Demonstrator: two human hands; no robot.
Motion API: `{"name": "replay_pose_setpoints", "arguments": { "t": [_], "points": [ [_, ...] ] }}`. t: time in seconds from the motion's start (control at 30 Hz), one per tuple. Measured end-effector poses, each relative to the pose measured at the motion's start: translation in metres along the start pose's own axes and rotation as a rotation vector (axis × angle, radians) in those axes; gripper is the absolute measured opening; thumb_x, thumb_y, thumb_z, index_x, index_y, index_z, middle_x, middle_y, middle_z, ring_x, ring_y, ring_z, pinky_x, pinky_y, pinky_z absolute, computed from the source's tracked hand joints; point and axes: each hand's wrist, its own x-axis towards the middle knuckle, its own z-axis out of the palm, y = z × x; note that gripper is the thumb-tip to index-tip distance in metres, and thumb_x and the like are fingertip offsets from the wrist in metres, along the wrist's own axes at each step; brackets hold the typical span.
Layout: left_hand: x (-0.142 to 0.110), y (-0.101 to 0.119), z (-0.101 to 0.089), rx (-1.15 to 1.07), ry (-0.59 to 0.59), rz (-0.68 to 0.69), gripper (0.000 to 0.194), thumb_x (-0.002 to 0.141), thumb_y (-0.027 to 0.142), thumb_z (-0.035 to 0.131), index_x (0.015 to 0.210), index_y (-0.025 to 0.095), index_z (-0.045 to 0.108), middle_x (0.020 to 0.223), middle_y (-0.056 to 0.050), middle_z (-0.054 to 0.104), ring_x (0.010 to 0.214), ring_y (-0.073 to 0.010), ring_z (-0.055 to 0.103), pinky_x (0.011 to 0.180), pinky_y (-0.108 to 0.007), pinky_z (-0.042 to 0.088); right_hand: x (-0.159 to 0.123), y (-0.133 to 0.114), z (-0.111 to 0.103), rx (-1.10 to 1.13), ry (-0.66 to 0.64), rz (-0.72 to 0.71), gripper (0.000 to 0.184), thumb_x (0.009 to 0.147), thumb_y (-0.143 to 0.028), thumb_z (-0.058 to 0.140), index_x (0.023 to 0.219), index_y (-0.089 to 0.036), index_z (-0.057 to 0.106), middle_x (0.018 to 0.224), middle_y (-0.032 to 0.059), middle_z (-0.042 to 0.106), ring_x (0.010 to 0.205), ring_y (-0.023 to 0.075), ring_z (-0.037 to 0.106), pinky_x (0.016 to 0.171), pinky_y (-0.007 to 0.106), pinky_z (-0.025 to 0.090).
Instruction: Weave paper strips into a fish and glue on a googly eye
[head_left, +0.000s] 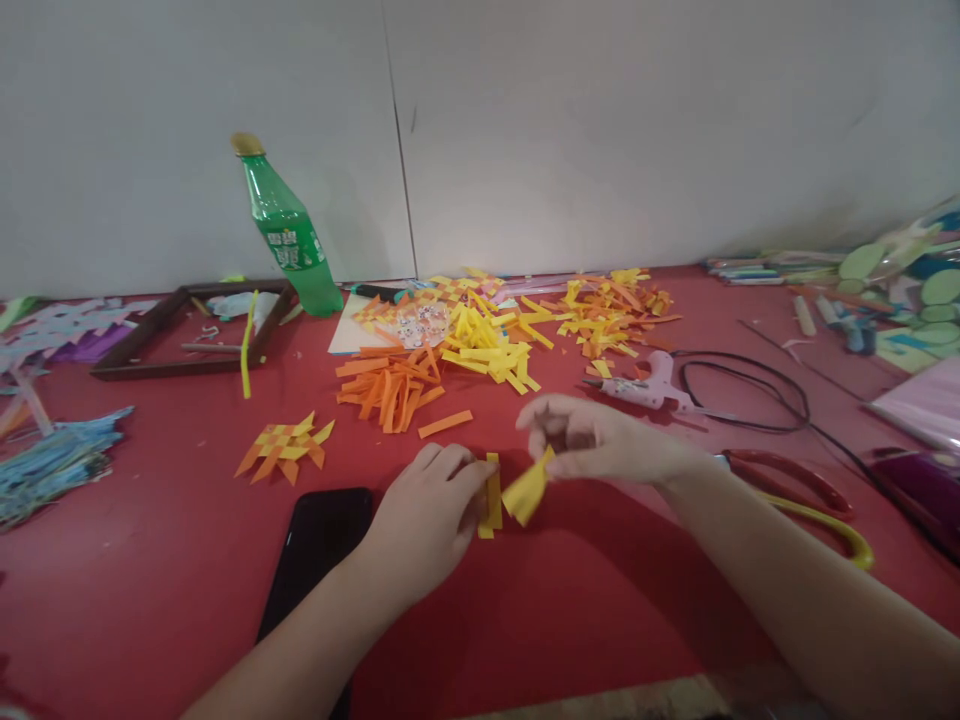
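My left hand rests on the red table, its fingers closed at the edge of upright yellow paper strips. Just right of it, my right hand pinches a small fanned bunch of yellow strips between thumb and finger, a little above the table. Beyond my hands lie a loose orange strip, a heap of orange strips and a heap of yellow strips. A woven orange and yellow paper piece lies to the left.
A black phone lies partly under my left forearm. A pink glue gun with a black cord and red-and-yellow-handled scissors are on the right. A green bottle and a brown frame stand at the back left.
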Motion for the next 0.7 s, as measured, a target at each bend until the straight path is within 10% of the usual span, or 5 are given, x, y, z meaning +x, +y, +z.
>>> {"name": "replay_pose_setpoints", "arguments": {
  "t": [0.13,0.7],
  "points": [
    [0.0,0.0,-0.001,-0.012,0.011,0.014,0.03,0.093,0.015,0.05,0.121,0.017,0.062,0.107,-0.009,0.066,0.097,-0.0266,0.057,0.087,-0.043,0.051,-0.007,-0.008,-0.001,-0.092,-0.247,0.208,0.039,0.079,-0.026,0.069,0.114,-0.019,0.053,0.093,0.0012,0.063,0.078,0.0099,0.059,0.071,0.023,0.047],
    [0.003,0.012,-0.017,-0.669,-0.043,-0.197,0.028,0.09,0.036,0.061,0.07,0.018,0.068,0.07,0.0,0.065,0.067,-0.0137,0.056,0.064,-0.025,0.039,0.006,-0.01,0.046,0.235,0.208,0.002,0.034,0.074,-0.034,0.08,0.097,-0.019,0.059,0.082,-0.0008,0.062,0.071,0.0094,0.059,0.065,0.023,0.048]
  ]
}}
